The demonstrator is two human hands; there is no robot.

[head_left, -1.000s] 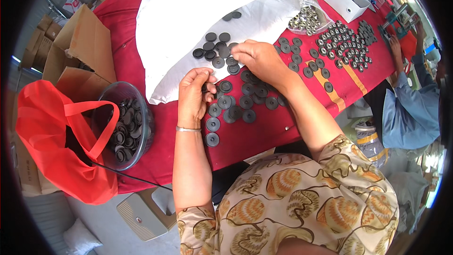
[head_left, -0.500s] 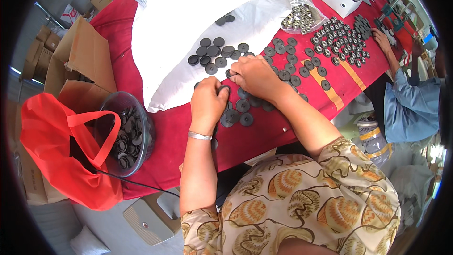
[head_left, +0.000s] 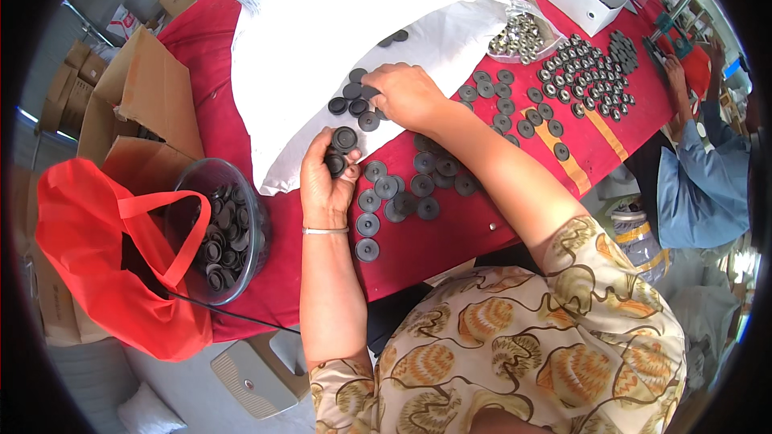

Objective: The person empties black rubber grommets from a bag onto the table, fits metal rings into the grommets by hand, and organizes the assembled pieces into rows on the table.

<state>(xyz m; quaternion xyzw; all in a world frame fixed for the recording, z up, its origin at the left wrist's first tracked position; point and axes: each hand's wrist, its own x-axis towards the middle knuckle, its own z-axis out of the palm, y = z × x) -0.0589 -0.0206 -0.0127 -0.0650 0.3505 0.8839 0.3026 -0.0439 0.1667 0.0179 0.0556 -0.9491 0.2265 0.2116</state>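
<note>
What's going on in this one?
A person works at a table under a red cloth. Their left hand holds black discs. Their right hand is at the loose discs on a white bag; whether it grips one is hard to tell. More discs lie on the cloth nearby, and others fill a clear bowl at left.

From the left hand (head_left: 323,186): passable at four o'clock, over red cloth (head_left: 437,246) between black discs (head_left: 422,185) and patterned shirt (head_left: 498,337); blocked at eight by clear bowl (head_left: 260,229) and red bag (head_left: 96,265), at twelve by white sack (head_left: 338,8), between one and two by the right hand (head_left: 408,96).
</note>
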